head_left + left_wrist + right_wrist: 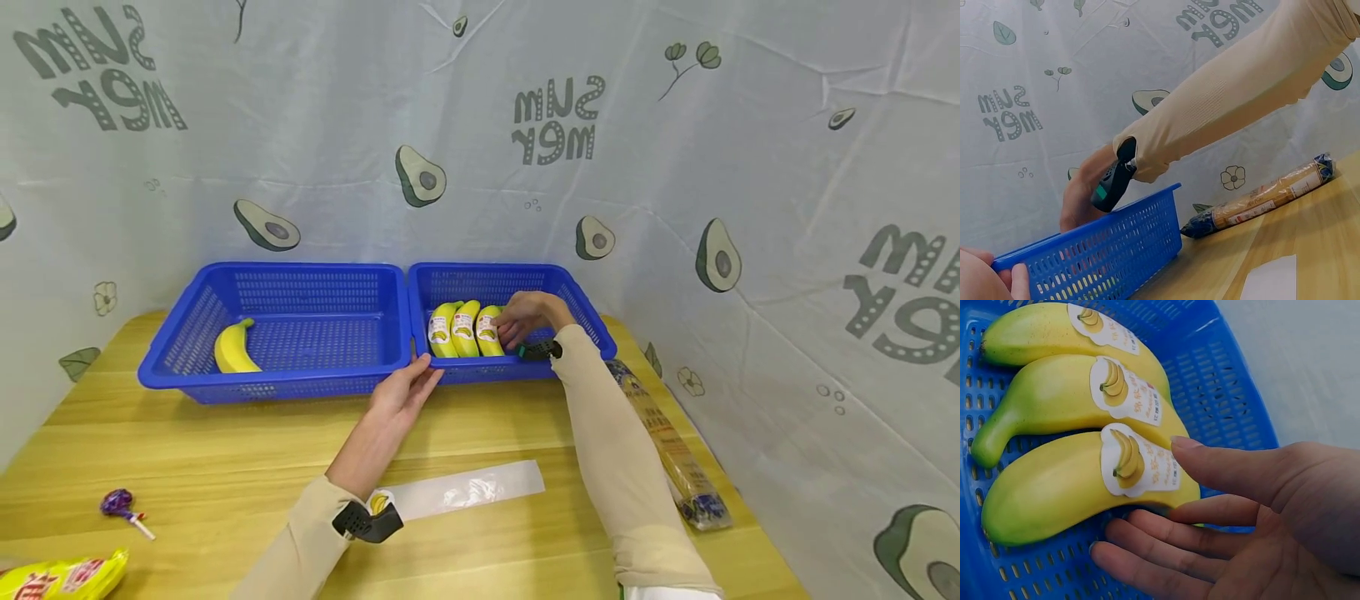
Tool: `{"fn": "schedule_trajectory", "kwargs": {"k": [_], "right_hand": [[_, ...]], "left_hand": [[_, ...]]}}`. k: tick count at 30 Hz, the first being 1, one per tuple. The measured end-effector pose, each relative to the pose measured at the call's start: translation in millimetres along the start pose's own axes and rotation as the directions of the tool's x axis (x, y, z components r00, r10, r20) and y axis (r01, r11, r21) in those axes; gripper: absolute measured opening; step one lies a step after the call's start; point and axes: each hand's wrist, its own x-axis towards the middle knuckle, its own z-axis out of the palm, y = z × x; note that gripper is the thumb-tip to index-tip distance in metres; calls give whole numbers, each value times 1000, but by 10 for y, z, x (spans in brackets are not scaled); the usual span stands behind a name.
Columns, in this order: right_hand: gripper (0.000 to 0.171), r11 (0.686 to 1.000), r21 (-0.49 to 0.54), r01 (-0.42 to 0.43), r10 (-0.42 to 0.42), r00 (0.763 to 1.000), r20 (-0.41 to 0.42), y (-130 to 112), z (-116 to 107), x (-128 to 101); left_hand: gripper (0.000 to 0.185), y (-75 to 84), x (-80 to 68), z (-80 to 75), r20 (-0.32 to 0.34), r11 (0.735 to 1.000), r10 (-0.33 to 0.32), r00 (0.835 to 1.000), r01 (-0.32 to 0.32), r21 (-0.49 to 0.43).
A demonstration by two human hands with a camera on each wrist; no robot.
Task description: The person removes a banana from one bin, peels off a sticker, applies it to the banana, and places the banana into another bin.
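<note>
Right hand, fingers straight and relaxed, lay in the right basket beside the nearest of three labelled bananas, thumb touching it, gripping nothing. Left hand, fingers extended, rested against the basket's front rim.

A makeshift staging booth is serving as the setting: an avocado-print cloth backdrop is hanging on all sides of a wooden table, where two blue plastic baskets are sitting side by side holding labelled bananas.
</note>
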Motion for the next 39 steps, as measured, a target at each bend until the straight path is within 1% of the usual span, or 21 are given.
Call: {"fn": "schedule_trajectory", "kwargs": {"k": [3, 6, 10, 12, 16, 19, 21, 23, 25, 27, 29, 31, 33, 36, 39], "right_hand": [[34, 1000, -13, 11, -12, 1000, -8, 6, -7, -32], [37, 999, -27, 24, -25, 1000, -18, -7, -17, -63], [43, 997, -51, 65, -68, 996, -62, -62, -11, -118], [45, 992, -76, 96, -103, 991, -89, -93, 2, -144], [49, 980, -136, 147, -166, 976, -139, -142, 24, -207], [52, 968, -185, 170, -201, 965, -168, -185, 31, -281], [58, 963, -200, 182, -220, 957, -188, -219, 35, -346], [62, 957, -206, 203, -246, 947, -209, -256, 44, -413], [65, 947, -222, 234, -285, 930, -232, -291, 62, -490], [64, 930, -241, 278, -335, 910, -244, -326, 90, -558], [62, 909, -267, 319, -383, 892, -238, -376, 153, -596], [60, 883, -296, 364, -435, 873, -221, -431, 221, -623], [59, 863, -291, 412, -476, 858, -195, -494, 294, -655], [56, 836, -246, 490, -532, 833, -150, -608, 405, -698], [54, 814, -189, 549, -572, 815, -93, -744, 532, -736]], "left_hand": [[36, 1, -21, -11, -2, 1000, -9, 1000, 9, 6], [27, -4, -43, -38, 8, 1000, -21, 1000, 21, 9], [13, 9, -82, -92, 26, 1000, -17, 1000, 16, 21], [11, 29, -105, -118, 35, 1000, -7, 999, 6, 29], [15, 65, -158, -161, 58, 998, 0, 998, -3, 56], [16, 86, -224, -195, 90, 996, 7, 996, -15, 93], [15, 97, -281, -220, 103, 992, 14, 995, -26, 123], [14, 108, -341, -250, 107, 989, 23, 994, -38, 144], [16, 122, -394, -281, 107, 985, 30, 994, -47, 167], [24, 142, -443, -307, 107, 983, 33, 994, -52, 176], [33, 188, -485, -357, 100, 981, 41, 994, -59, 183], [40, 245, -519, -417, 91, 981, 47, 995, -63, 185], [42, 315, -551, -481, 78, 979, 52, 996, -66, 193], [43, 449, -588, -590, 60, 977, 54, 997, -66, 203], [44, 611, -615, -698, 32, 977, 63, 997, -68, 201]]}}
